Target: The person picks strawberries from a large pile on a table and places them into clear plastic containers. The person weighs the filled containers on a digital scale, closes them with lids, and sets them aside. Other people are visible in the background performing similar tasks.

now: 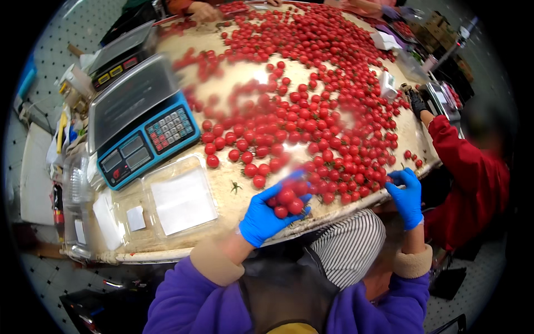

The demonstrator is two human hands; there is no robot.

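My left hand [267, 213], in a blue glove, is cupped palm up around several red cherry tomatoes [285, 201] at the table's near edge. My right hand [405, 196], gloved in blue too, is bent at the pile's right front corner. Its fingertips meet near a tomato there; whether they grip it I cannot tell. A broad spread of loose cherry tomatoes [308, 112], some with green stems, covers much of the table. Left of my left hand lies an open clear plastic clamshell box [212, 200] with a white sheet [184, 201] in it. A green tomato calyx [236, 187] lies between them.
A blue weighing scale [148, 137] with a metal tray stands at left, another scale [121, 54] behind it. Clear containers [77, 179] are stacked at the left edge. A co-worker's red sleeve [463, 167] and black-gloved hand [416, 102] are at right; other people's hands are at the far side.
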